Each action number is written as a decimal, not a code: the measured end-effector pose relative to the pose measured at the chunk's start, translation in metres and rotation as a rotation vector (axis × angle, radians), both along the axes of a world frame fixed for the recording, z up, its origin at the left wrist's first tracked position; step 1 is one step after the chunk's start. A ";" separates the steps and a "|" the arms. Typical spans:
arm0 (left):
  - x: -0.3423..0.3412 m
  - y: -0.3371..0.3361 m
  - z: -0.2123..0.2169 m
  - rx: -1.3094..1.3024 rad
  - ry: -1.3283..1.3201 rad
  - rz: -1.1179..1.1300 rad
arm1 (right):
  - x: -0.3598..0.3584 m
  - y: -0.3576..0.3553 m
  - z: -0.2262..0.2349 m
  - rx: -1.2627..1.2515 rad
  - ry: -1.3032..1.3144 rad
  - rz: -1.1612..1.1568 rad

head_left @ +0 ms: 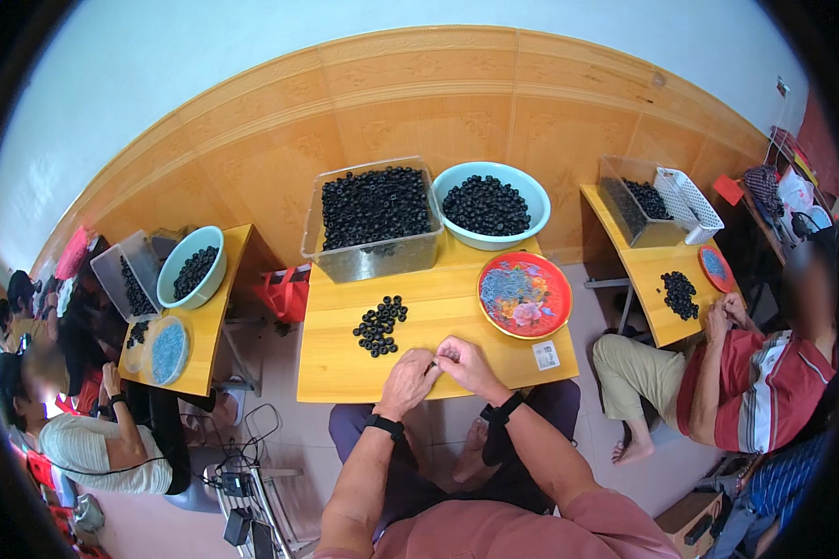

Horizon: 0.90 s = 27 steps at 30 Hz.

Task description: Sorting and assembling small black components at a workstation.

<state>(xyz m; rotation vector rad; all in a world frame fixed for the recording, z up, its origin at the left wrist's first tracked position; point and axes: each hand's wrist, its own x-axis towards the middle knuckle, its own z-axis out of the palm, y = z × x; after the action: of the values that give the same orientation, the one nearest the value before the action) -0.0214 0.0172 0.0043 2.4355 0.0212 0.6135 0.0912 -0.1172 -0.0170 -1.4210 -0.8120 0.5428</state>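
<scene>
My left hand (407, 382) and my right hand (468, 363) meet at the front edge of the yellow table (336, 373). Fingers of both are closed in a pinch, tip to tip, around something too small to make out. Just beyond my left hand lies a loose pile of small black rings (379, 326). To the right of my right hand sits a round red tray (561, 321) with a flower print, bearing a heap of thin blue-grey pieces (510, 284). A white card (545, 355) lies near the table's right corner.
At the table's back stand a clear bin (364, 268) and a light blue bowl (494, 242), both full of black rings. Co-workers sit at the left table (200, 368) and right table (625, 270). A red bag (284, 293) and a metal stand with cables (261, 508) are at the left.
</scene>
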 end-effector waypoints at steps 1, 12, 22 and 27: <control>-0.001 0.000 -0.001 0.002 0.000 0.007 | 0.000 -0.001 0.001 -0.027 -0.029 -0.010; 0.002 -0.002 -0.004 -0.027 0.005 0.058 | 0.005 -0.001 -0.009 -0.038 -0.011 -0.022; 0.000 -0.003 0.003 -0.176 -0.025 0.108 | 0.007 -0.006 0.015 -0.057 0.075 -0.050; 0.000 -0.002 0.002 -0.192 0.000 0.106 | 0.040 -0.026 0.039 -0.274 0.130 0.015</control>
<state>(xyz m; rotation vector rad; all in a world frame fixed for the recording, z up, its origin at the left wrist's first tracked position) -0.0215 0.0157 0.0062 2.2586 0.2010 0.6278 0.1309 -0.1432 0.0219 -1.6115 -0.6624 0.7725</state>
